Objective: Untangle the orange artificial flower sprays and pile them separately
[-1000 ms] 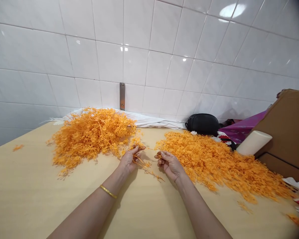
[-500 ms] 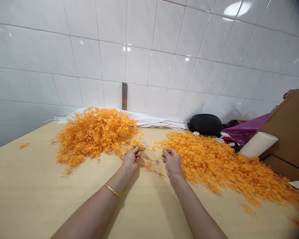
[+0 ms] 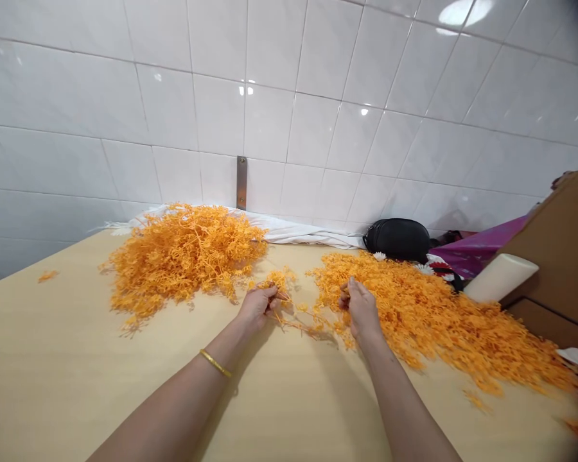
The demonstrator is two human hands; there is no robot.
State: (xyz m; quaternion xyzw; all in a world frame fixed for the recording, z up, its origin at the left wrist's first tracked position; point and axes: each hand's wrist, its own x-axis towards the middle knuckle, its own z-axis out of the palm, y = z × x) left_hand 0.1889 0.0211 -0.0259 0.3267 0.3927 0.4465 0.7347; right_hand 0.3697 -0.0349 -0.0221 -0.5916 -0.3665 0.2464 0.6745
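Observation:
Two heaps of small orange plastic flower pieces lie on a pale wooden table (image 3: 77, 359): a left heap (image 3: 183, 256) of branched sprigs and a right heap (image 3: 438, 314) of loose pieces. My left hand (image 3: 259, 305), with a gold bangle on its wrist, is closed on a thin orange sprig (image 3: 293, 321) that trails to the right over the table. My right hand (image 3: 361, 311) rests palm down at the near left edge of the right heap, fingers pinched among the orange pieces.
A black pouch (image 3: 397, 239) lies against the white tiled wall, next to purple material (image 3: 476, 247) and white cloth (image 3: 298, 232). A cream cylinder (image 3: 498, 276) and a brown cardboard box (image 3: 559, 256) stand at the right. Stray orange bits lie on the table.
My right hand has moved right, from beside the sprig onto the edge of the right heap, and turned palm down. My left hand stays put with the sprig.

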